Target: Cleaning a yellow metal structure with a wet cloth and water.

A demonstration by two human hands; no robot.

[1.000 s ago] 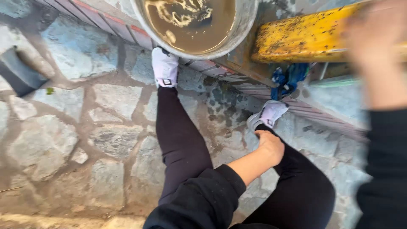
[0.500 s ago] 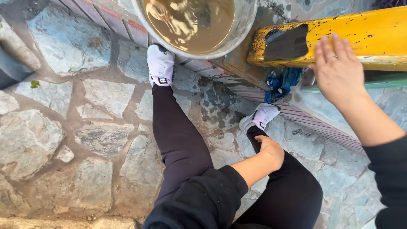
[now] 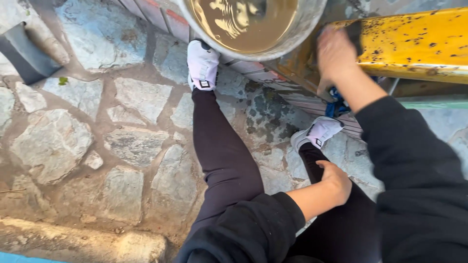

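Observation:
My right hand (image 3: 334,54) is blurred and lies against the left end of a yellow, dark-speckled metal beam (image 3: 414,44). A dark patch (image 3: 354,30) shows just above the fingers; whether the hand grips anything is unclear. My left hand (image 3: 336,182) rests on my right leg (image 3: 341,229), fingers curled and holding nothing. Both legs in black trousers stretch out over the stone paving, with white shoes (image 3: 202,65) (image 3: 319,132) at their ends.
A round metal basin (image 3: 312,27) of muddy brown water stands just beyond my left shoe. A blue object (image 3: 336,108) hangs under the beam, above a green rail (image 3: 429,103). A dark grey slab (image 3: 24,53) lies at the far left on irregular paving stones (image 3: 131,141).
My right hand has moved left and down along the yellow beam to its end and is now blurred. The view has shifted slightly. My left hand stays on the leg.

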